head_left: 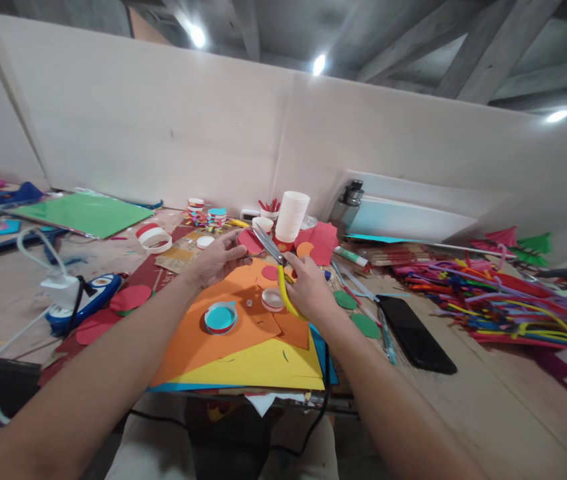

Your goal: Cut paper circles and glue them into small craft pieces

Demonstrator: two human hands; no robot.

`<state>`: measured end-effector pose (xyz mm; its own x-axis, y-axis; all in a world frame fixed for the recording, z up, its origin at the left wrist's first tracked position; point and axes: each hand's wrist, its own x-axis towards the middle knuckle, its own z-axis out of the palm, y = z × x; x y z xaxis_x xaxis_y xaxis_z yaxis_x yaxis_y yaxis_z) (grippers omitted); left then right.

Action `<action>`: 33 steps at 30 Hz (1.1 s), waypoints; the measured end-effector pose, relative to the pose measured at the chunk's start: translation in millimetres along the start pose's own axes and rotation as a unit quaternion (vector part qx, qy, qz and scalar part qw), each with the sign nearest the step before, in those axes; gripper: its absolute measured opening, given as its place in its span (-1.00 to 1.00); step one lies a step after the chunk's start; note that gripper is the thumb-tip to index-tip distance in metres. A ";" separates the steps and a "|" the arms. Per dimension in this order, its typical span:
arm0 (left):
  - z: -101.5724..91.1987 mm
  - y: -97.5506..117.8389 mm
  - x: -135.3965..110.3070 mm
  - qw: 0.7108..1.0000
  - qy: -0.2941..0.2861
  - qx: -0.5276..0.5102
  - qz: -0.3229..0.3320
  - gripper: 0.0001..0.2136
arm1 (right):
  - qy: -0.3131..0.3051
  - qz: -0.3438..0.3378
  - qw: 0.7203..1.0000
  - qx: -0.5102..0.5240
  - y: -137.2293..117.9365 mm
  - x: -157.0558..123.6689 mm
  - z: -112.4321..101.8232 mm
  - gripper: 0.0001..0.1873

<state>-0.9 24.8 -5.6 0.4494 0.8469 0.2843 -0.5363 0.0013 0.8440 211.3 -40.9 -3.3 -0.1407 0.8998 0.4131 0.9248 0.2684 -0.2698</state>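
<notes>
On the orange sheet point(251, 327), a short cup point(221, 330) has a blue round point(221, 316) inside. Green rounds point(365, 326) right of the sheet and red rounds point(131, 298) left look cut. Over it, the left hand point(219, 260) has fingers pinching red paper point(248, 243); the right hand's point(309, 287) fingers grip scissors point(273, 248). That cut seems unfinished. Past the sheet, a pot point(269, 215) holds red sticks point(269, 204).

Red paper piece point(250, 243), silver yellow-handled scissors point(273, 249), slanted, at the paper's edge
</notes>
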 end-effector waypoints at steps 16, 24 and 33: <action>-13.4 1.8 2.3 0.999 -0.044 0.002 -0.008 -0.48 | 0.025 -0.024 0.999 -0.030 3.8 -0.6 -1.8 -0.53; -6.4 -1.7 -0.4 0.997 -0.066 0.023 -0.028 -0.59 | 0.012 -0.035 0.999 -0.001 6.2 -1.2 2.4 -0.43; -8.0 1.5 -1.8 0.995 -0.088 0.023 -0.032 -0.61 | 0.013 -0.047 0.999 -0.013 7.4 -1.5 0.7 -0.47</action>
<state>-8.2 27.5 -8.5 0.6023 0.7391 0.3017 -0.4717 0.0246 0.8814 218.0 -40.0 -6.5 -0.2194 0.8616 0.4577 0.9164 0.3430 -0.2064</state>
